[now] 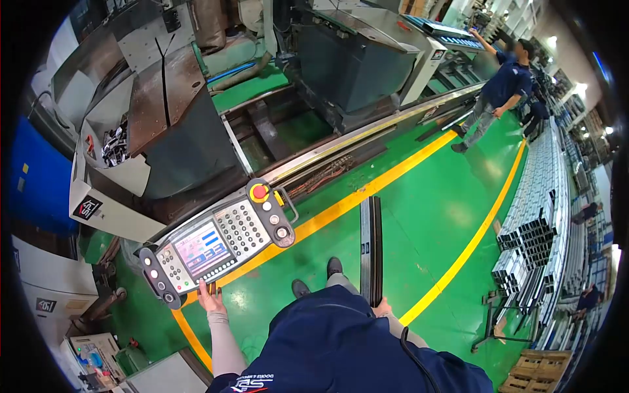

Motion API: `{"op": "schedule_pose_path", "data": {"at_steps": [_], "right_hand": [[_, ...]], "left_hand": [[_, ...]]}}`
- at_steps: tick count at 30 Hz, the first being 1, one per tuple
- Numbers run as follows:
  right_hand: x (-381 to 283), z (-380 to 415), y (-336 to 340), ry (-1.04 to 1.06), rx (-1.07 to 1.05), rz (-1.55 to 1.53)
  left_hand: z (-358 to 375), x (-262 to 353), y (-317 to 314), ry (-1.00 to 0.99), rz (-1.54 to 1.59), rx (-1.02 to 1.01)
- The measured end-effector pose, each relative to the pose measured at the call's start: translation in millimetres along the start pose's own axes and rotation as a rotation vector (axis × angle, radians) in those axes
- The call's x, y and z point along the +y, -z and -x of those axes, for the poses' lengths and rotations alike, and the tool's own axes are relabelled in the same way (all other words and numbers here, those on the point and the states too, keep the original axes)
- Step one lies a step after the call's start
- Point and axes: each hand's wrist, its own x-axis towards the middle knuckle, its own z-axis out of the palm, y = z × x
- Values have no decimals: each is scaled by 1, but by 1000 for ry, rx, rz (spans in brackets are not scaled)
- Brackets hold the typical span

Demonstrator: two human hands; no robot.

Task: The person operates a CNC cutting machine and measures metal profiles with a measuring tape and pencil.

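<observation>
My left hand (211,299) is at the lower edge of a machine control panel (244,226), fingers stretched upward, one fingertip at the row of small buttons under the lit screen (201,246). The panel has many round keys and a red emergency stop button (260,191) on a yellow ring. At my right side, my right hand (382,307) is closed around the near end of long dark metal profiles (372,252), which point away from me over the floor. Its fingers are partly hidden by the profiles.
Beyond the panel stand large machine housings (357,62) and a rail (367,131). Yellow lines (367,193) cross the green floor. On the right are stacked metal profiles (534,239) and wooden pallets (537,370). A co-worker (501,88) stands by the machine's far end.
</observation>
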Motion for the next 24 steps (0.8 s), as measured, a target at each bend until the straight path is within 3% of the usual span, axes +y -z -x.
{"op": "schedule_pose_path", "data": {"at_steps": [24], "right_hand": [[-10, 2, 19, -74, -70, 23]], "left_hand": [[3, -4, -3, 5, 15, 1]]}}
